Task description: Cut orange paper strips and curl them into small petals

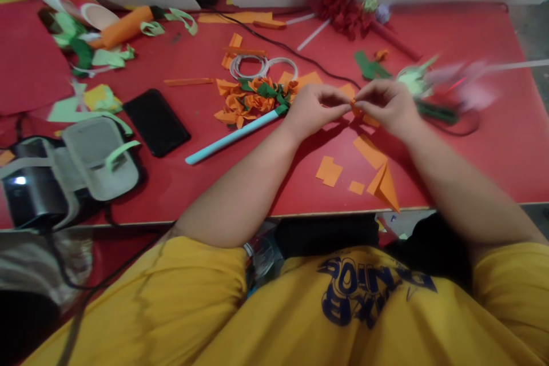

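My left hand (318,108) and my right hand (388,104) meet above the red table, thumbs and forefingers pinched on a small piece of orange paper (353,104). Most of that piece is hidden by the fingertips. Beside my left hand lies a bunch of orange paper flowers (246,102) with green paper leaves and a light blue stick (234,136). Below the hands are orange paper scraps (329,171) and a folded orange piece (386,187).
A black phone (156,122) and an open grey case (100,157) lie at left. Farther back are an orange glue gun-like tool (126,27), coiled white wire (249,67) and red paper flowers (338,6). A black cable (287,44) crosses the table. Pink and green items at right are blurred.
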Demonstrator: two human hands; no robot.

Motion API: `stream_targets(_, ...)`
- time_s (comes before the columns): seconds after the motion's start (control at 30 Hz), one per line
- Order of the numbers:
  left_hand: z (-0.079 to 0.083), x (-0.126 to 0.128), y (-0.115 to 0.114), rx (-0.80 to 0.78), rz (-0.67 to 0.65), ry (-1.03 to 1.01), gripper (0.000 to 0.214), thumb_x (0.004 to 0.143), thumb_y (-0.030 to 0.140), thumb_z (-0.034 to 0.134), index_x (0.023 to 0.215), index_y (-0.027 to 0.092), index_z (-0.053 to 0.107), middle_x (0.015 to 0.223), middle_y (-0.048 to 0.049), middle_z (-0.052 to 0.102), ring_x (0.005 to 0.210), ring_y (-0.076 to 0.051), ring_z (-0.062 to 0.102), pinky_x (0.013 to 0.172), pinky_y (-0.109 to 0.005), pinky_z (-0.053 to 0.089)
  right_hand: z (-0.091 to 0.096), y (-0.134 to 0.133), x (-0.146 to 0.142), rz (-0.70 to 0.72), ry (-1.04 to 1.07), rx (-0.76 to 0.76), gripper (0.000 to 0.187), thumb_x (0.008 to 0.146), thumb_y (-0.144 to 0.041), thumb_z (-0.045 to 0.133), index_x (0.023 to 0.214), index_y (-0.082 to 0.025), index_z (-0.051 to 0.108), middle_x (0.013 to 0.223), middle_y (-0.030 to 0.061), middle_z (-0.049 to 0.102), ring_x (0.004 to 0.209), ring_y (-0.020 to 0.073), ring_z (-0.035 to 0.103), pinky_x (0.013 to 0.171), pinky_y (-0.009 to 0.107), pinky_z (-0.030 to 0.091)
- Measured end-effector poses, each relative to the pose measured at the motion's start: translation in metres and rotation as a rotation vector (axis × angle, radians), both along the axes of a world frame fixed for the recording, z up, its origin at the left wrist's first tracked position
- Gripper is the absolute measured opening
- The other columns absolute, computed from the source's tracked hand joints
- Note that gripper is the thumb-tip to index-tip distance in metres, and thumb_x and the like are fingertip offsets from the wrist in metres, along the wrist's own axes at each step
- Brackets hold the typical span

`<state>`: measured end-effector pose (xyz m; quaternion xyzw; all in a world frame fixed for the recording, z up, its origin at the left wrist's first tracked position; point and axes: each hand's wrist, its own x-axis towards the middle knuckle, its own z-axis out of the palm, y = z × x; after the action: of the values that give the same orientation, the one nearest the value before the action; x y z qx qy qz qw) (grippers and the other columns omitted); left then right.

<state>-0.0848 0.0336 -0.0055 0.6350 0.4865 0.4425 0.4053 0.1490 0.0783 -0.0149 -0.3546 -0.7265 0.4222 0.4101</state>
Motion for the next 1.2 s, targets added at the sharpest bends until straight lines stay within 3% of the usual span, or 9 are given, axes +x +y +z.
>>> stream_targets(0.27,-0.0064,-0.0017,0.0005,-0.08,-0.018,-0.125,0.029,0.093,0.045,0.101,0.104,0.02,0.093,0.098,-0.0076,0.092,0.086,-0.021,0.085,0.079,-0.032,0.069,0.0006,0.0028,0.0012,-0.008,0.023,0.005,0.013,0.091,-0.026,0.097,0.098,-0.026,0.087,0.097,0.0045,0.087,0.089,0.0254,0.083,0.088,0.043,0.073)
stream_targets(0.57,-0.006,-0.0042,0.0019,-0.036,0.005,-0.055,0.033,0.09,0.05,0.103,0.102,0.02,0.096,0.106,-0.0092,0.094,0.102,-0.026,0.087,0.091,-0.036,0.068,-0.0026,0.0029,0.0008,-0.004,0.018,0.012,0.019,0.09,-0.027,0.102,0.097,-0.027,0.085,0.095,0.0041,0.087,0.087,0.0269,0.083,0.091,0.049,0.076)
stream_targets(0.77,-0.0045,-0.0048,0.0011,-0.041,0.016,-0.031,0.037,0.088,0.053,0.105,0.102,0.02,0.096,0.104,-0.0097,0.094,0.103,-0.028,0.088,0.094,-0.039,0.069,-0.0009,0.0035,0.0018,0.0,-0.014,0.021,0.018,0.091,-0.029,0.1,0.099,-0.026,0.084,0.097,0.0051,0.087,0.091,0.0279,0.084,0.093,0.05,0.077)
stream_targets(1.2,-0.005,-0.0032,0.0021,-0.032,0.031,-0.038,0.017,0.09,0.036,0.101,0.093,0.022,0.092,0.093,-0.0066,0.091,0.093,-0.023,0.083,0.085,-0.034,0.066,0.0065,-0.0023,-0.0014,-0.036,-0.022,-0.026,0.025,0.084,-0.029,0.104,0.096,-0.028,0.082,0.094,0.0049,0.085,0.098,0.0307,0.084,0.092,0.048,0.077)
